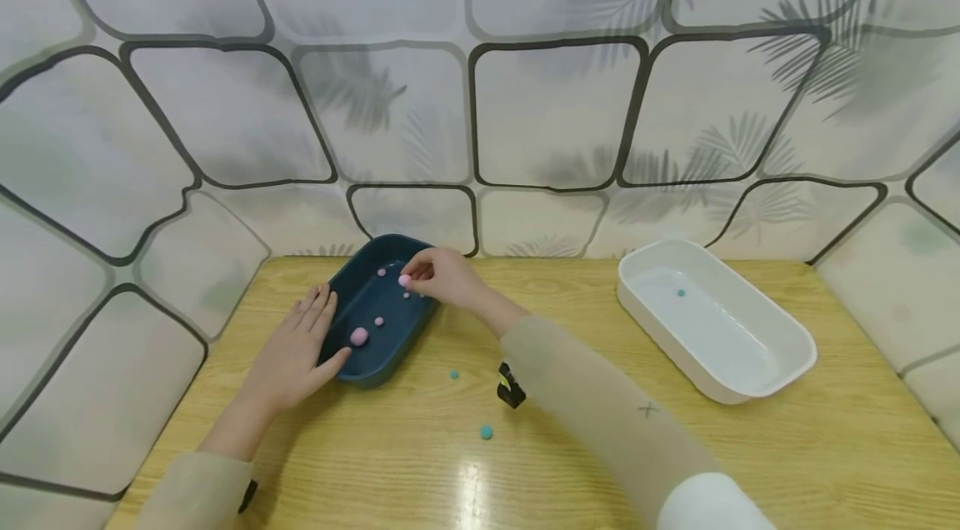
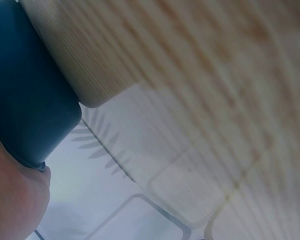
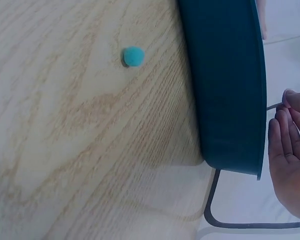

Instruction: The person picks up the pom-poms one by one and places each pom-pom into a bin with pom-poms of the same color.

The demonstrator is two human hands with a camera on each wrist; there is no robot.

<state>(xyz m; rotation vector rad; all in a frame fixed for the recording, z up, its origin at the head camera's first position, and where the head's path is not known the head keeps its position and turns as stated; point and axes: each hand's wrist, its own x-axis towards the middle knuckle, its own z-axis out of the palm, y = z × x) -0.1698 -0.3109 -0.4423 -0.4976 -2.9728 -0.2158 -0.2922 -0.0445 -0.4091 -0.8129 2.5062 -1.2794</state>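
Note:
Over the far right part of a dark blue basin (image 1: 386, 372), my right hand (image 1: 446, 276) pinches a pink pom-pom (image 1: 405, 281) between thumb and fingertips. In the right wrist view that hand (image 3: 292, 145) is beyond the basin's rim. My left hand (image 1: 288, 351) rests along the basin's left side, fingers straight and thumb spread at the near rim; the left wrist view catches only part of it against the blue wall (image 2: 35, 85). Inside the basin lie a larger pink pom-pom (image 1: 359, 337) and several small ones, such as one near the middle (image 1: 378, 322).
A white basin (image 1: 720, 392) stands at the right with a small teal pom-pom (image 1: 681, 293) in it. Two teal pom-poms lie on the wooden table (image 1: 390, 463), one farther off (image 1: 453, 374) and one nearer (image 1: 487, 432). A patterned wall (image 1: 555, 113) rises behind the table.

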